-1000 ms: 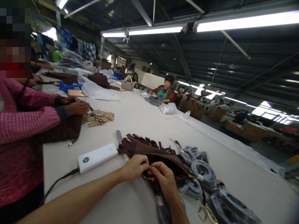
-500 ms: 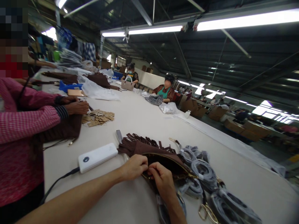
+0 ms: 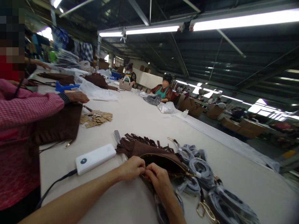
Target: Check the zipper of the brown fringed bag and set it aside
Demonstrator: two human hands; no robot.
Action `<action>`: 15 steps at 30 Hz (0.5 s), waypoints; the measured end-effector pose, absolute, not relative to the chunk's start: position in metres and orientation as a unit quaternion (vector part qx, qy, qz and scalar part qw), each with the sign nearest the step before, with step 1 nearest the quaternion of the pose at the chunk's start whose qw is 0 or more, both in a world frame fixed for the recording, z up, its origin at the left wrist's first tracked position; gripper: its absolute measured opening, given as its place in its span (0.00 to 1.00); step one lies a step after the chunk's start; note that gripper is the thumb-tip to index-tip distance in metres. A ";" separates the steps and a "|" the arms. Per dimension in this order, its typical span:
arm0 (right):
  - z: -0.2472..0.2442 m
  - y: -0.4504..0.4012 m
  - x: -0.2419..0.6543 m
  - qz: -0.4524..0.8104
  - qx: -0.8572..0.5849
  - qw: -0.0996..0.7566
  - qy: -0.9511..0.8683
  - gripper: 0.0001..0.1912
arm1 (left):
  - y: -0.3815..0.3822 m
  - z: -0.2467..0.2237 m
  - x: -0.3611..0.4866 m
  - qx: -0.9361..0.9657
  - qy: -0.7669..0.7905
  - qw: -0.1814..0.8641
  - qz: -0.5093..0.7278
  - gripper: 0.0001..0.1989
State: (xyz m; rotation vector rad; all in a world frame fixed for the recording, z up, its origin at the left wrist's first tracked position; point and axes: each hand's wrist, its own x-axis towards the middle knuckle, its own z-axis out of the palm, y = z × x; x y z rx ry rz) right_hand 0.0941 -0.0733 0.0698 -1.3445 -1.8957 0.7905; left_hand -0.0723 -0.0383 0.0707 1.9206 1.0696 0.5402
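Two hands were curled shut: the left hand [image 3: 132, 168] and right hand [image 3: 158, 178] hid whatever they pinched at the gold zip [image 3: 164, 158] of a fringed brown suede bag [image 3: 142, 149].

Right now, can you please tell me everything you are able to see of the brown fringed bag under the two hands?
The brown fringed bag lies flat on the white table. It looks like suede, with cut fringe along its far edge. A gold-coloured zipper runs along its open, dark mouth. The left hand and right hand pinch its near end, and plastic-wrapped coiled straps lie against its right side.
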 end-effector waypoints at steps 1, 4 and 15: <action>0.077 -0.074 0.098 0.295 -0.520 0.322 -0.734 0.11 | -0.038 0.075 -0.073 0.762 0.418 0.448 0.207 0.06; 0.102 -0.083 0.113 0.242 -0.551 0.274 -0.750 0.12 | -0.035 0.090 -0.082 0.760 0.412 0.433 0.255 0.11; 0.077 -0.145 0.099 0.157 -0.739 -0.080 -0.650 0.54 | -0.036 0.081 -0.093 0.869 0.478 0.088 0.091 0.09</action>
